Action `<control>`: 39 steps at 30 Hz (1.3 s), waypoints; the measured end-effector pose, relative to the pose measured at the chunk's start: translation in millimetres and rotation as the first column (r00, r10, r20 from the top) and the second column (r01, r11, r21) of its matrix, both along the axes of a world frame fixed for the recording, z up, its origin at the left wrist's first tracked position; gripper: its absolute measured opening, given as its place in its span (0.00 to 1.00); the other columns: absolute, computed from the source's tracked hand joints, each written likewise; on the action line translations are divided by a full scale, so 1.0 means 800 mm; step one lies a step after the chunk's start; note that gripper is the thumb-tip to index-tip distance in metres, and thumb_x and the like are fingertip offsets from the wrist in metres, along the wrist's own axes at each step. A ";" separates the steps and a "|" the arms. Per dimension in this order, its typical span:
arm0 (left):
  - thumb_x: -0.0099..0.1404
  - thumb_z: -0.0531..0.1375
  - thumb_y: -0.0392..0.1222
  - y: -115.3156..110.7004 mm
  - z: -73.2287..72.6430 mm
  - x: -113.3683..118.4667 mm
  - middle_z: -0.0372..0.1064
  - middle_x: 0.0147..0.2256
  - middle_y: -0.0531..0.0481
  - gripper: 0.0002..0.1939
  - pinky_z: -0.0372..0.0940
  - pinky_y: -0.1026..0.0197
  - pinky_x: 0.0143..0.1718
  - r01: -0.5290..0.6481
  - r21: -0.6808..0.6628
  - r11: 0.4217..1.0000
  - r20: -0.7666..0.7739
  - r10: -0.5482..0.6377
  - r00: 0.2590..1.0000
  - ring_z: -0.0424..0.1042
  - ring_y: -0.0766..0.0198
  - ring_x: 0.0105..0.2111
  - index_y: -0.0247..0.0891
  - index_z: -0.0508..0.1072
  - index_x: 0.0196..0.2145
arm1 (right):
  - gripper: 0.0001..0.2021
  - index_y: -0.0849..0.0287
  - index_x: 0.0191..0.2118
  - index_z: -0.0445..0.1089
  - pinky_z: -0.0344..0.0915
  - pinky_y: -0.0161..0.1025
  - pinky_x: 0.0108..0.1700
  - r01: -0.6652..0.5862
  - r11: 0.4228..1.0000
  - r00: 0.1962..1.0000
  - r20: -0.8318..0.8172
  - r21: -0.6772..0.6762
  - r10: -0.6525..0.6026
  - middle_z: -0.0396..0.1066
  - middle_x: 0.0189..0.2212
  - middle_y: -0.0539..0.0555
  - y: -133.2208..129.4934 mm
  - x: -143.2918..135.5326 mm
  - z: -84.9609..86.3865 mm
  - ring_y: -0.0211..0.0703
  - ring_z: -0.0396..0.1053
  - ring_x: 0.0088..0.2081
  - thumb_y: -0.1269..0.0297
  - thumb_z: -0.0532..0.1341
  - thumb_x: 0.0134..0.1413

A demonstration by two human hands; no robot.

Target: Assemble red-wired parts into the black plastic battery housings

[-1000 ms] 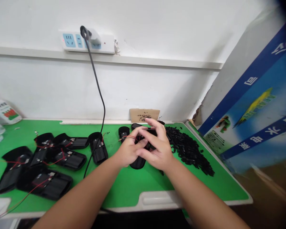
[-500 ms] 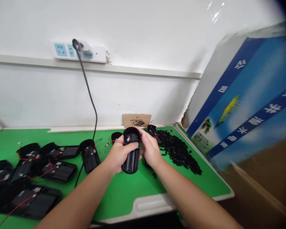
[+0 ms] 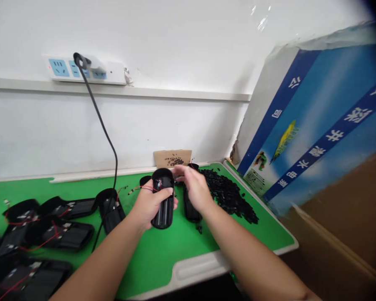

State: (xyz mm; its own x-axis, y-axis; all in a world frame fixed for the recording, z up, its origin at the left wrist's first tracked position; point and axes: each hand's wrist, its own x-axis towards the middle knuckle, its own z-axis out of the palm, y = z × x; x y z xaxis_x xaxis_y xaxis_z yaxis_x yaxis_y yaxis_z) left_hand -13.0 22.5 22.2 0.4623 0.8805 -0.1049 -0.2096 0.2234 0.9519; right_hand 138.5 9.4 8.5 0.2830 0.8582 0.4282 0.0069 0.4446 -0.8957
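Observation:
My left hand (image 3: 148, 205) is wrapped round a black plastic housing (image 3: 163, 209), its thumb lying over the front. Red wires stick out of the housing to the left. My right hand (image 3: 194, 188) is just right of the housing's top, fingers apart and slightly bent, with nothing visible in it. Under my right hand another black housing (image 3: 191, 211) lies on the green table (image 3: 156, 259). A heap of small black parts (image 3: 230, 194) spreads to the right of it.
Several black housings with red wires (image 3: 61, 234) lie at the left. A black cable (image 3: 108, 136) hangs from a power strip (image 3: 109, 73) on the wall. Small dark pieces sit on cardboard (image 3: 158, 159) at the back. A large blue box (image 3: 307, 108) stands at the right.
My right hand has moved off the held housing and opened, uncovering more of the housing lying behind it. The whole view has shifted a little to the right.

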 end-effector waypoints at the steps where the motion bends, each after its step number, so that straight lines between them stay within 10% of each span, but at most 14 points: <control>1: 0.54 0.66 0.39 0.002 0.001 -0.002 0.71 0.22 0.52 0.18 0.68 0.61 0.22 -0.014 0.000 1.000 0.004 0.014 1.000 0.72 0.61 0.20 0.38 0.62 0.38 | 0.23 0.60 0.42 0.75 0.68 0.43 0.42 0.066 0.997 0.998 -0.004 -0.028 -0.066 0.76 0.39 0.58 0.004 0.012 0.004 0.47 0.72 0.41 0.44 0.57 0.56; 5: 0.54 0.67 0.40 0.009 0.004 -0.009 0.72 0.23 0.50 0.16 0.67 0.62 0.23 -0.049 0.001 0.999 0.046 0.049 0.998 0.73 0.62 0.21 0.37 0.63 0.35 | 0.19 0.62 0.29 0.72 0.61 0.36 0.29 0.370 0.905 0.890 0.360 -0.208 -0.281 0.72 0.26 0.55 0.011 0.067 0.020 0.40 0.66 0.26 0.50 0.54 0.56; 10: 0.54 0.67 0.41 0.012 0.003 -0.011 0.73 0.25 0.51 0.16 0.69 0.61 0.24 -0.065 0.000 0.998 0.074 0.065 0.995 0.74 0.62 0.23 0.36 0.65 0.36 | 0.14 0.60 0.19 0.66 0.52 0.37 0.26 0.559 0.772 0.484 0.875 -0.303 -0.006 0.65 0.18 0.53 -0.003 0.105 0.032 0.40 0.62 0.23 0.61 0.56 0.51; 21: 0.54 0.67 0.41 0.014 -0.001 -0.008 0.74 0.24 0.47 0.18 0.68 0.60 0.22 -0.075 -0.002 0.997 0.006 0.075 0.997 0.74 0.59 0.22 0.37 0.63 0.38 | 0.04 0.63 0.18 0.68 0.55 0.35 0.22 0.466 0.483 0.451 0.668 -0.742 0.591 0.67 0.15 0.52 -0.022 0.113 0.024 0.37 0.60 0.16 0.77 0.62 0.34; 39: 0.53 0.66 0.37 0.013 -0.002 -0.009 0.72 0.23 0.49 0.16 0.68 0.61 0.24 -0.064 -0.033 0.997 0.088 0.066 0.994 0.74 0.61 0.22 0.37 0.64 0.36 | 0.05 0.64 0.25 0.71 0.56 0.35 0.23 0.449 0.449 0.393 0.622 -0.773 0.677 0.67 0.18 0.51 -0.010 0.121 0.001 0.36 0.60 0.18 0.67 0.66 0.42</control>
